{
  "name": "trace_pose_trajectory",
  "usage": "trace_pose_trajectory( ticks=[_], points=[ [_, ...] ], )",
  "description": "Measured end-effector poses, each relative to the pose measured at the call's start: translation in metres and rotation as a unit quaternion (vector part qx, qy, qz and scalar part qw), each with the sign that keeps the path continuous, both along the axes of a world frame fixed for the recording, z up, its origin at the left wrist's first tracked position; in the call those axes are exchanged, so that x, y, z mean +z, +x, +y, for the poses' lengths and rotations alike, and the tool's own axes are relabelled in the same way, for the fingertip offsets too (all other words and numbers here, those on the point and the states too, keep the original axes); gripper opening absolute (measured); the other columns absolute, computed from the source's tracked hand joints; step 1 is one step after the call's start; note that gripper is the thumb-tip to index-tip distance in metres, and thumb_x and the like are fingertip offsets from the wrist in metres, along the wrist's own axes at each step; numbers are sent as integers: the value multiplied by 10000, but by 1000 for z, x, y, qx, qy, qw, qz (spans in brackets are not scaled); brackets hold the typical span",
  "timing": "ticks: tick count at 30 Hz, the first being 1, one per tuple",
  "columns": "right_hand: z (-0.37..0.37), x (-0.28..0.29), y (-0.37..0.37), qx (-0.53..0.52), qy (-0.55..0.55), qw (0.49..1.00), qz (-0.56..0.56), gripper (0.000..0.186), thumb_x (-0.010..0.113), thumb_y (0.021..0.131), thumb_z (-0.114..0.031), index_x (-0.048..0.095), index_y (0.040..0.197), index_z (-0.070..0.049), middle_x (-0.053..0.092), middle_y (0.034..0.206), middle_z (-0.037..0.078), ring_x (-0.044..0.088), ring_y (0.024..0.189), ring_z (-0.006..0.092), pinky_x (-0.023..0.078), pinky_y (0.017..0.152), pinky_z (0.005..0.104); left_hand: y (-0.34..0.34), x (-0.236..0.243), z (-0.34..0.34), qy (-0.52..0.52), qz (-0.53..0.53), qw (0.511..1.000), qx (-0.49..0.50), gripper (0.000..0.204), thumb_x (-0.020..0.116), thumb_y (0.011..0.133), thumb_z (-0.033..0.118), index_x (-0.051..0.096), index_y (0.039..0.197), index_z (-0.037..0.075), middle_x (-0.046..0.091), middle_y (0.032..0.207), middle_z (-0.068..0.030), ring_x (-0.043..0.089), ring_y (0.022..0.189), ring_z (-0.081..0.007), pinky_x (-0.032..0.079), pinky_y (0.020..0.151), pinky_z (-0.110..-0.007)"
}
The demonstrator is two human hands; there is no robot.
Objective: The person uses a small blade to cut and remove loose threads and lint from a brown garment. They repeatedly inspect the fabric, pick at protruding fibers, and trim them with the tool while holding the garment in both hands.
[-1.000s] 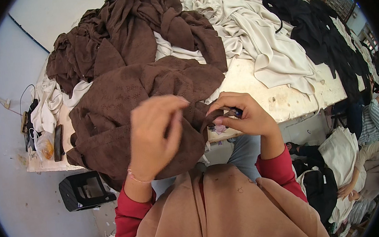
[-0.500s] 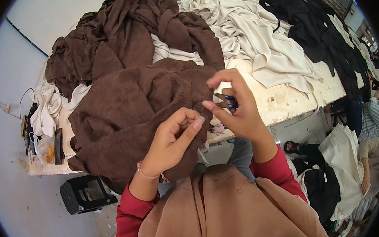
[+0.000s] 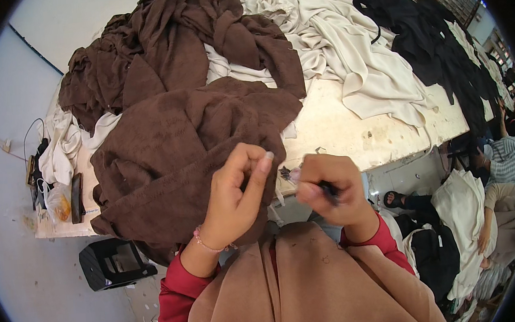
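Observation:
A large brown cloth garment lies bunched at the table's near edge and hangs over it. At its right side, my left hand is closed, thumb against forefinger, pinching the brown cloth at its edge. Apart from the cloth, my right hand is curled around small dark thread snips, partly hidden by the fingers and smeared by motion. Just left of the right hand, a small patterned item rests at the table edge.
More brown cloth, cream cloth and black cloth are heaped across the pale wooden table. A black plastic stool stands on the floor at the left. To the right, another person sits beside cream fabric.
My right hand has drawn down and away from the cloth, its fingers curling around the snips. My left hand stays at the cloth's edge, nearly still.

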State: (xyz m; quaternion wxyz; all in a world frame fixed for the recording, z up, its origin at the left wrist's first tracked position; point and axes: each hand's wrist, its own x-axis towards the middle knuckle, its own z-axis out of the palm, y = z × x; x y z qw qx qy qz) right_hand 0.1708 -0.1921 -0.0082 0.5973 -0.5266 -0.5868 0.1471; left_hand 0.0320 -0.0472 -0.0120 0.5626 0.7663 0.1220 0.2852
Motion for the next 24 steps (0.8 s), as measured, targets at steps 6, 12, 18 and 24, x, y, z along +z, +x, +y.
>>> trace_pose_trajectory(
  ticks=[6,12,18,24],
  points=[
    [2,-10,10,-33,-14,995,90,208,692,934,-228,597,972,-47,553,692,-2,527,613,107,390,557,286,0,-3,4,-58,-15,998,-14,148,542,1059,148,564,1021,7,529,777,35,414,742,-23,364,665,-196],
    [18,-26,-1,-188,-26,963,-192,298,717,888,-340,652,1016,-79,562,783,68,572,615,273,421,553,379,-2,-2,2,-93,-19,995,-20,149,531,1066,156,558,1032,14,504,774,52,384,733,-9,339,653,-182],
    [22,-28,-7,-257,11,920,-296,289,726,850,-381,677,954,-116,545,761,9,555,608,197,377,537,344,-1,-1,3,-83,-23,996,-26,149,523,1070,155,556,1037,13,497,787,56,385,742,-8,342,660,-180],
    [27,-25,-7,-292,36,895,-335,272,737,834,-384,684,940,-139,532,752,-23,533,607,154,351,543,321,-3,0,3,-105,-22,993,-38,146,516,1074,153,554,1051,14,514,819,51,403,764,-6,351,683,-175]
  ],
)
